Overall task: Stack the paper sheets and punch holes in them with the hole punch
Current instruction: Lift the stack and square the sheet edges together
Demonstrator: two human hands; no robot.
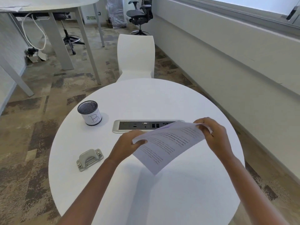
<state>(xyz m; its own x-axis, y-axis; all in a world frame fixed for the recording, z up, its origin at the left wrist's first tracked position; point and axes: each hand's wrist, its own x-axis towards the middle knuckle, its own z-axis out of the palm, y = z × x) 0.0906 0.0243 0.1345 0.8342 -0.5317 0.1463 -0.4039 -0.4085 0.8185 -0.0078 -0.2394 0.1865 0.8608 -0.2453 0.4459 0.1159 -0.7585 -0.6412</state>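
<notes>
Printed paper sheets point(168, 145) hang tilted above the round white table point(178, 192), held by both hands. My left hand point(128, 143) pinches their left edge and my right hand point(212, 133) grips their far right corner. The lowest corner of the sheets points down toward the tabletop. A silver hole punch point(89, 159) lies on the table to the left of my left forearm, apart from the sheets and untouched.
A mesh pen cup point(90, 113) with a paper label stands at the table's back left. A silver socket panel point(142, 125) is set into the middle of the table, partly hidden behind the sheets. A white chair point(136, 56) stands beyond the far edge.
</notes>
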